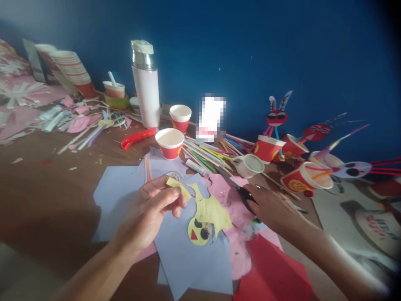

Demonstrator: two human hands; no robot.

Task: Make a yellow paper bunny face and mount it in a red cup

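Note:
Between thumb and fingers, my left hand (161, 200) pinches a small yellow paper strip (178, 188) above the pale blue sheets (184, 267). My right hand (269, 205) is at the black-handled scissors (247, 196), whose blades point left over pink paper (224, 192). Its fingers curl around the handles. Below and between the hands lies a round yellow paper face (199, 231) with dark eyes and a red triangle. A cut yellow paper scrap (214, 211) partly covers it. A roll of tape (173, 176) sits behind my left fingers.
Red paper (275, 271) lies at the front right. Behind are paper cups (170, 143), a tall flask (146, 88), a red box cutter (138, 138), a glue stick (198, 168) and coloured sticks (209, 154). Decorated cups (269, 148) stand at right; paper scraps (83, 123) cover the left back.

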